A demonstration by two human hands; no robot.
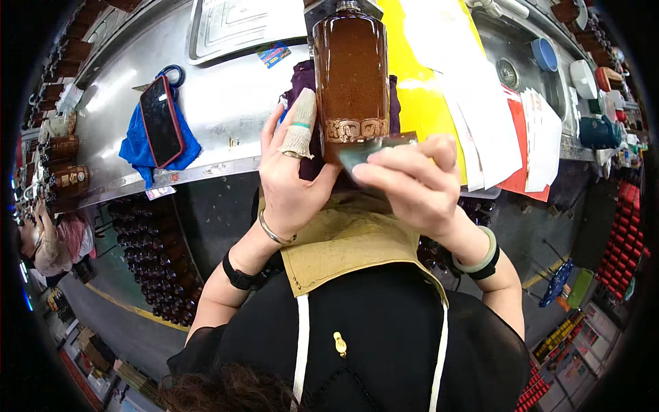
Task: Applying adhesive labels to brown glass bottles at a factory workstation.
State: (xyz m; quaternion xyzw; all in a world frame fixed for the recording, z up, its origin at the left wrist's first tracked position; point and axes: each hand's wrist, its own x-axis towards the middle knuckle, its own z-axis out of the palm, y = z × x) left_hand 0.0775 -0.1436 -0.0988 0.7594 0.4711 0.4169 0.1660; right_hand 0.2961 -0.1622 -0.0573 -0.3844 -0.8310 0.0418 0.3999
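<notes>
I am looking down on the steel workbench (pixel 226 130), which is filling the upper half of the frame, with a yellow sheet (pixel 419 96) and a stack of white and red papers (pixel 528 137) lying toward the upper right. At upper centre the tall brown bottle (pixel 350 75) with a patterned band near its base is resting on a purple cloth (pixel 302 79). My left hand (pixel 288 172) is wrapping around the bottle's lower left side, fingers curled and gripping, one finger wearing a cloth sleeve. My right hand (pixel 412 178) is pinching a small shiny label (pixel 367 150) between thumb and fingertips, closed down on it and bringing it against the bottle's base. To do this well I am judging that the left hand should be keeping the bottle from rolling while the right is lining the label's edge square with the band and pressing from one side across (bubbles seem the main risk). At upper left a phone (pixel 161 120) is lying on a blue cloth (pixel 141 151).
</notes>
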